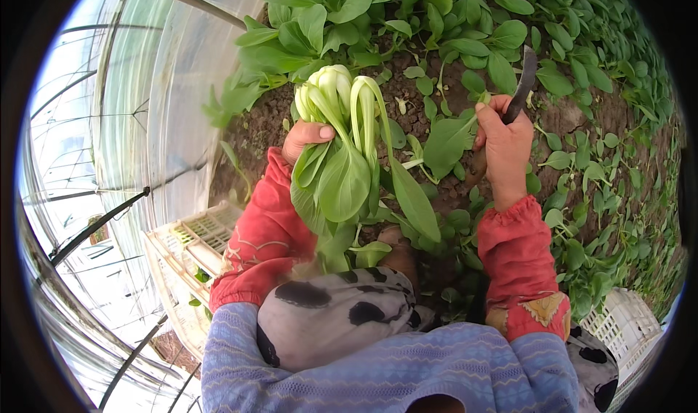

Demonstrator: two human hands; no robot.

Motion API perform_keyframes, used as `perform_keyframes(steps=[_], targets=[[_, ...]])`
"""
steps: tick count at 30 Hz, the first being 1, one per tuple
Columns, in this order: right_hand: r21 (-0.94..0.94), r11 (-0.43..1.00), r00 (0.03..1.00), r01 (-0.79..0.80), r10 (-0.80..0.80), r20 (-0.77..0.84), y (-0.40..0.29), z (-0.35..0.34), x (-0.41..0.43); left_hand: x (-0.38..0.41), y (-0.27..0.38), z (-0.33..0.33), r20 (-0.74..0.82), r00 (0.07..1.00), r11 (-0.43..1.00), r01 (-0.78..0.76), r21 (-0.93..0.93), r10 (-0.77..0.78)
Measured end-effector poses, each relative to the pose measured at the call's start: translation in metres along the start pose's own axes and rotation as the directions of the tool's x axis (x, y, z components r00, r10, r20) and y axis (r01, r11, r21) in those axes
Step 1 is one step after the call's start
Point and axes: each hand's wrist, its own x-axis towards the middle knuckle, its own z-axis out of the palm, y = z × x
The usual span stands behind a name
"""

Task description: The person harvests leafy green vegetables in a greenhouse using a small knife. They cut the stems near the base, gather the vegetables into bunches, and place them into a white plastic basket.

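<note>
My left hand [306, 139] grips a bunch of bok choy [341, 107], its pale green stem bases upward and its broad leaves hanging down. My right hand [504, 140] holds a knife with a curved dark blade [525, 77] that points up and away from me; its handle is mostly hidden in the palm. Between the thumb and fingers of that same hand is a detached green leaf [447, 143], hanging to the left. Both forearms wear red sleeve covers. Loose leaves lie on the brown soil below the hands.
Rooted leafy greens [474, 36] grow ahead and to the right. A cream plastic crate [182, 282] with greens inside stands at my left, and a white slatted crate [627, 323] at my lower right. Clear plastic greenhouse sheeting [185, 80] on curved poles borders the left side.
</note>
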Motion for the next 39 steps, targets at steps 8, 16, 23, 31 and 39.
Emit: perform_keyframes(steps=[8, 16, 23, 31, 39], targets=[[0.054, 0.982, 0.917, -0.179, 0.146, 0.371, -0.007, 0.038, -0.034, 0.015, -0.014, 0.020, -0.098, 0.991, 0.931, 0.123, 0.345, -0.094], [0.159, 0.895, 0.905, -0.417, 0.392, 0.169, 0.035, 0.016, -0.019, 0.063, -0.002, 0.019, -0.179, 0.982, 0.572, 0.183, 0.799, -0.064], [0.061, 0.902, 0.904, -0.427, 0.424, 0.048, 0.078, 0.005, -0.001, 0.180, -0.033, 0.029, -0.100, 0.979, -0.898, -0.120, 0.422, -0.178], [-0.017, 0.934, 0.918, -0.358, 0.355, 0.178, 0.076, 0.037, 0.063, 0.186, 0.005, -0.021, 0.191, 0.970, -0.940, 0.082, 0.331, 0.152], [0.105, 0.889, 0.889, -0.446, 0.427, 0.163, 0.101, 0.059, 0.114, 0.169, 0.007, -0.039, 0.225, 0.957, -0.897, 0.070, 0.436, 0.185]])
